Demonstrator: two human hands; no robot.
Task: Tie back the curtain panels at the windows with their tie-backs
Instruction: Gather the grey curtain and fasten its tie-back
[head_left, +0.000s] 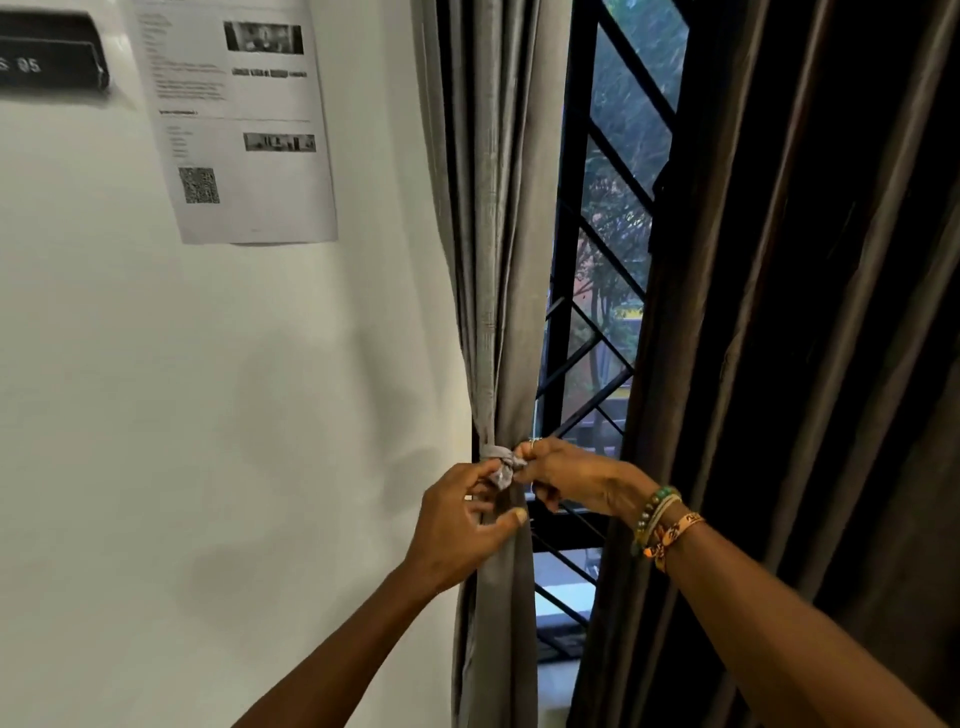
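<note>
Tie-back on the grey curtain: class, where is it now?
Head view, low centre: the tie-back wraps the grey curtain panel beside the white wall, its knot pinched by the left hand and right hand.

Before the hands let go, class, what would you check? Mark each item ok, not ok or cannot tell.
1. Grey curtain panel gathered into one bundle: ok.
2. Grey fabric tie-back wrapped round that bundle: ok.
3. Knot pulled tight: cannot tell, partly hidden.
4. Right hand pinching the tie-back's end: ok.
5. Left hand at the bundle just under the knot: ok.
6. Dark brown curtain panel tied back: not ok, it hangs loose.
</note>
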